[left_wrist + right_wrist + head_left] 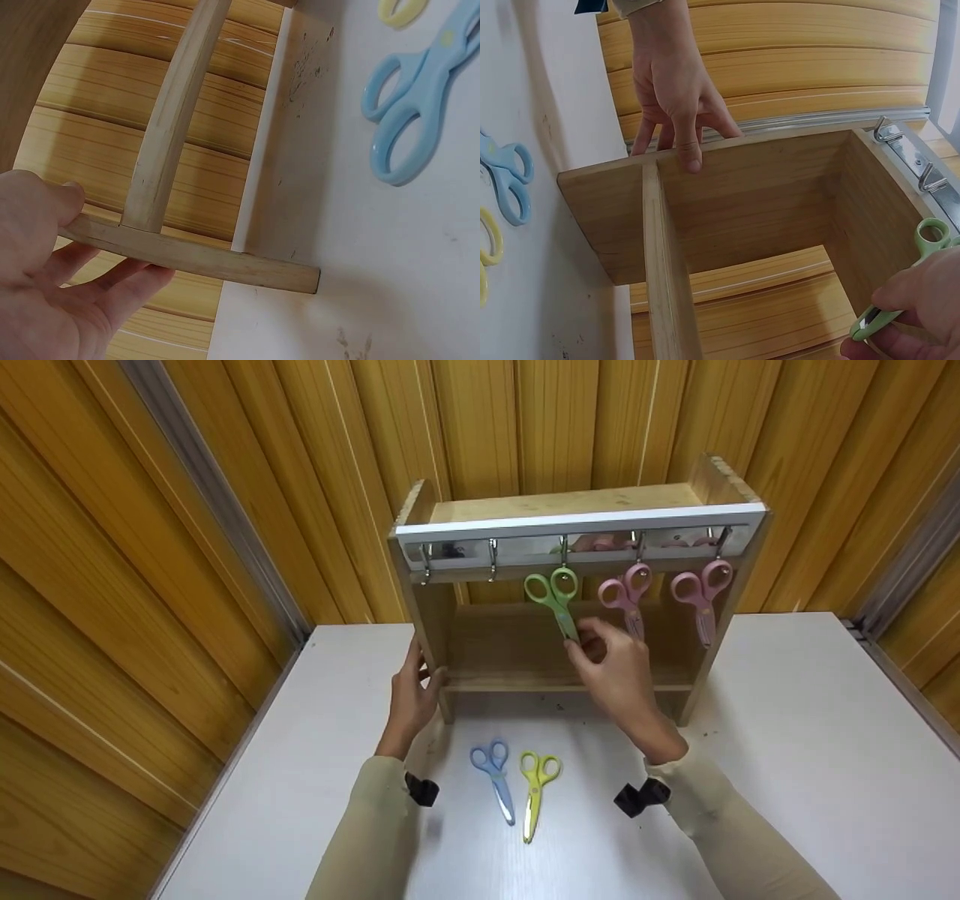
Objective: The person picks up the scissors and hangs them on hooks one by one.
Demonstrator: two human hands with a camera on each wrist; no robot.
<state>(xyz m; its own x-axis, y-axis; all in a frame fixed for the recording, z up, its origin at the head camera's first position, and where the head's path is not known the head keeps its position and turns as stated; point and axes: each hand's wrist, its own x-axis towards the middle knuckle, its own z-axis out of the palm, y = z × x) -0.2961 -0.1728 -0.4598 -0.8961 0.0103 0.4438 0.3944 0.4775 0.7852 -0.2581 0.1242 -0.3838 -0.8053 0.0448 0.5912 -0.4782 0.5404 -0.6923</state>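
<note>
Has a white table point(795, 735) beneath both hands, with a pale wooden rack point(510, 652) and its shiny hook rail point(529, 547) ahead. Grips the rack's side panel with the left hand point(412, 697). Pinches green plastic-handled scissors point(557, 604) by the blades with the right hand point(619, 667), one ring at the middle hook above; cannot tell whether hooked. Has pink scissors point(630, 601) hanging just beside that hand, more pink scissors point(702, 598) farther right, blue scissors point(495, 775) and yellow scissors point(535, 784) below, between both hands.

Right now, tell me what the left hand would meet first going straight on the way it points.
The left hand would first meet the wooden side panel it grips, whose front edge lies between its thumb and fingers. Any gap deeper in the grip is hard to judge.
</note>
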